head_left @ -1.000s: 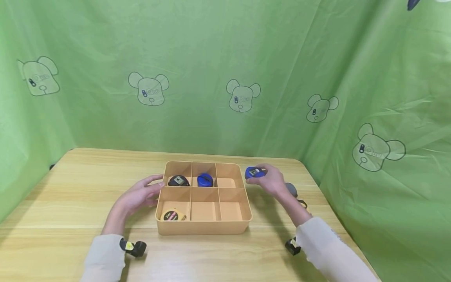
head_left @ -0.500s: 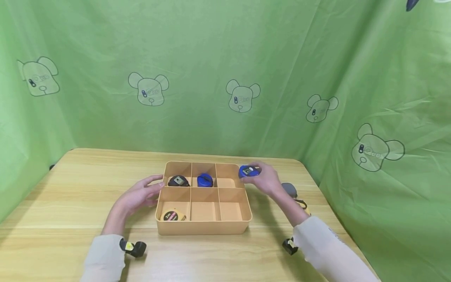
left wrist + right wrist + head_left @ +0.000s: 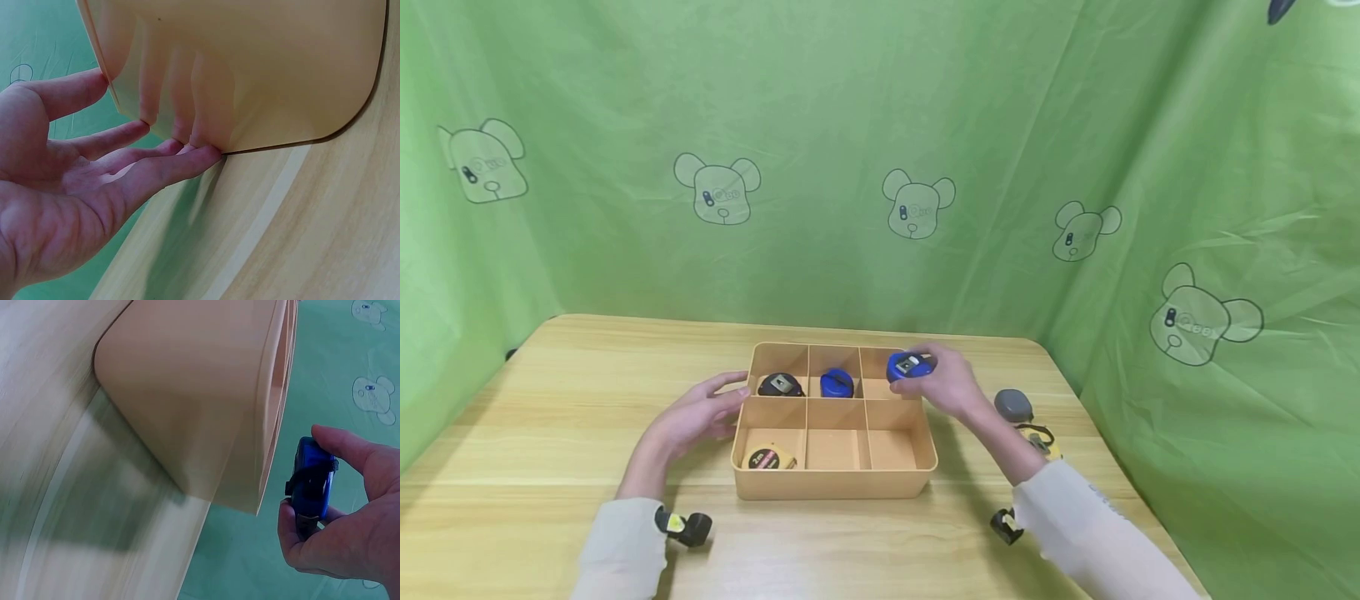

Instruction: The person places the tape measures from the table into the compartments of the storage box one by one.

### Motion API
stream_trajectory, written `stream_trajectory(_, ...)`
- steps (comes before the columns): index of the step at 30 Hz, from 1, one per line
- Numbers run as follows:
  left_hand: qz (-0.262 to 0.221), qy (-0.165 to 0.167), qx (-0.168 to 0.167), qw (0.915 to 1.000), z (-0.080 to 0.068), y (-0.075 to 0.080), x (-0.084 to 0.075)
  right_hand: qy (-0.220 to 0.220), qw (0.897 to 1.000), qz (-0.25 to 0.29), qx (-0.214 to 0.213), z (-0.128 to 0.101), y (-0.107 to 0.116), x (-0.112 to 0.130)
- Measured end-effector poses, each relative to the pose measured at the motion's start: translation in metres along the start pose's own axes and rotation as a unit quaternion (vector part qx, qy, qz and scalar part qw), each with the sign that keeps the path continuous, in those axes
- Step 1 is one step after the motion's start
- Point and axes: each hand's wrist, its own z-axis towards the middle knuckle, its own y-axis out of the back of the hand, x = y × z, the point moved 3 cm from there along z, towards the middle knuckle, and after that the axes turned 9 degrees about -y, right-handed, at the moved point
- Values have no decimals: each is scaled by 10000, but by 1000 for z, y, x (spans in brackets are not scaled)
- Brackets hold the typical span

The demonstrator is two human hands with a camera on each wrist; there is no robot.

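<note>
A blue tape measure (image 3: 910, 367) is pinched between the thumb and fingers of my right hand (image 3: 946, 385), over the back right compartment of an orange divided box (image 3: 835, 482). In the right wrist view the blue tape measure (image 3: 311, 481) shows above the rim level. My left hand (image 3: 703, 410) rests its fingertips against the box's left wall, fingers extended, as the left wrist view of the hand (image 3: 94, 169) shows. Inside the box lie a black tape measure (image 3: 781, 385) at back left, another blue one (image 3: 837, 383) at back middle, and a yellow one (image 3: 769, 457) at front left.
Right of the box, a grey rounded tape measure (image 3: 1013, 405) and a yellow-and-black tape measure (image 3: 1039, 440) lie on the wooden table (image 3: 820, 550), close to my right forearm. A green curtain (image 3: 820, 267) hangs behind and at the sides.
My right hand has carried the blue tape measure leftward from beside the box to over its back right compartment, uncovering the things on the right. My left hand has stayed in place.
</note>
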Motion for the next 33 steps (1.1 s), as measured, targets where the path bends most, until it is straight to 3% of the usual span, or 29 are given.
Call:
stream_trajectory(23, 29, 5, 34, 10000, -1, -1, -2, 600, 9974, -186, 359, -22, -32, 32)
stream_trajectory(33, 57, -4, 1, 10000, -1, -1, -1, 514, 9950, 197, 827, -34, -44, 41)
